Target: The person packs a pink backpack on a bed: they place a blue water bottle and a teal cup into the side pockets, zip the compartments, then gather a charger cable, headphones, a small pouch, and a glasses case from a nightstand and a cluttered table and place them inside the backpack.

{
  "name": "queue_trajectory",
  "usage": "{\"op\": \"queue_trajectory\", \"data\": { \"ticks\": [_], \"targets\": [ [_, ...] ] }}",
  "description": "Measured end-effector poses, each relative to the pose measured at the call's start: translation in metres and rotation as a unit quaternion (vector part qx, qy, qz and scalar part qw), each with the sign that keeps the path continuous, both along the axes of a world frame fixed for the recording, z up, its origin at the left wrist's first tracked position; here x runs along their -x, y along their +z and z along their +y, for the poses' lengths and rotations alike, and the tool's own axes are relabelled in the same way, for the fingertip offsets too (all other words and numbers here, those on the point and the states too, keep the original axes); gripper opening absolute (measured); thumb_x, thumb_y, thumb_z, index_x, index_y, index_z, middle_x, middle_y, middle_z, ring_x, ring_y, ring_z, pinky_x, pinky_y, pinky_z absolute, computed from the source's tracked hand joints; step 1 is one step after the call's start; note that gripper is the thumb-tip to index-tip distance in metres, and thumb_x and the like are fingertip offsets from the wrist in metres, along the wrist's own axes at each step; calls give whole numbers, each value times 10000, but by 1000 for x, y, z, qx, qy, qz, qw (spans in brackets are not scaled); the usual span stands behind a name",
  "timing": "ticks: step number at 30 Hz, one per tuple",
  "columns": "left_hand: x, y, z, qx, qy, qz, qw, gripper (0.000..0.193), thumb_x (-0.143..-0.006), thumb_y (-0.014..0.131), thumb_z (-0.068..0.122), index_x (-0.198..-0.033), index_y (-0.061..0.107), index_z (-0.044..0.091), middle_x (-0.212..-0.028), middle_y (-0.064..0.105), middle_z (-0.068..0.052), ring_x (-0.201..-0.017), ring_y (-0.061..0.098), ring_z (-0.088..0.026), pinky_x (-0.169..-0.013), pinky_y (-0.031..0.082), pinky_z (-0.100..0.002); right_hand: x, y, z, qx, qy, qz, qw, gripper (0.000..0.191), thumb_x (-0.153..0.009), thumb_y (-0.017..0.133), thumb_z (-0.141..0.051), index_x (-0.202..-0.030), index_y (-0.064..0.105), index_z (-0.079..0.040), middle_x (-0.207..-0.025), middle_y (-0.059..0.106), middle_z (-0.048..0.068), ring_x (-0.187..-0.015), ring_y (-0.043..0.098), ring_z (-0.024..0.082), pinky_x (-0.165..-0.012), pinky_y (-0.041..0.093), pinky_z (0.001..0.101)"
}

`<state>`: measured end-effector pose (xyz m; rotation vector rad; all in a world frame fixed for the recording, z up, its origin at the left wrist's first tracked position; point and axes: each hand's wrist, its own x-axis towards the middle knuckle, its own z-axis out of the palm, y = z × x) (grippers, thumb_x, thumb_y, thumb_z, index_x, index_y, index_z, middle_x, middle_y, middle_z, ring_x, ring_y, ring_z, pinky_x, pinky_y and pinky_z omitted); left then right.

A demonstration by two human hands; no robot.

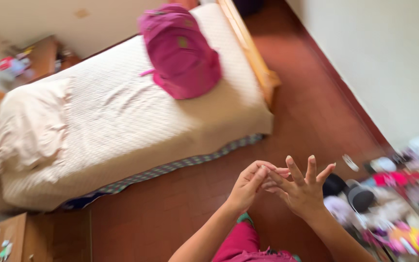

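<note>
Left hand (246, 187) pinches fingers of right hand (300, 188); right fingers spread wide, holding nothing. Both hover over red floor (311, 111). Pink backpack (180, 51) lies well apart on bed (122, 121): likely soft, light; grab top handle.

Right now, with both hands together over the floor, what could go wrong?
1. The left hand pinches a finger of the spread right hand; whatever it grips is too small to tell, and it might drop onto the red floor.
2. The crowded surface sits close beside the right hand; a swing could knock items off.
3. The frame is blurred, so contact is hard to judge.
</note>
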<state>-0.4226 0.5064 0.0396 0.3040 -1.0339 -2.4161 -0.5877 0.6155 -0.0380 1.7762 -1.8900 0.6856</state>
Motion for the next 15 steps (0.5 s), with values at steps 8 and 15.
{"op": "queue_trajectory", "data": {
  "ticks": [8, 15],
  "targets": [
    [-86, -7, -140, 41, 112, 5, 993, 144, -1128, 507, 215, -1199, 469, 96, -1345, 645, -260, -1238, 657, -305, -1034, 557, -408, -80, 14, -170, -16, 84, 20, 996, 639, -927, 635, -605, -1534, 471, -487, -1734, 138, -12, -1599, -32, 361, -1153, -109, 793],
    [-119, -28, -260, 32, 198, 2, 980, 172, -1107, 533, 247, -1179, 451, 114, -1306, 661, -261, -1207, 675, -314, -984, 574, -410, -101, 7, -313, -35, 178, 19, 983, 624, -953, 580, -605, -1540, 480, -419, -1719, 164, -6, -1588, -43, 353, -1119, -142, 793]
  ]
}}
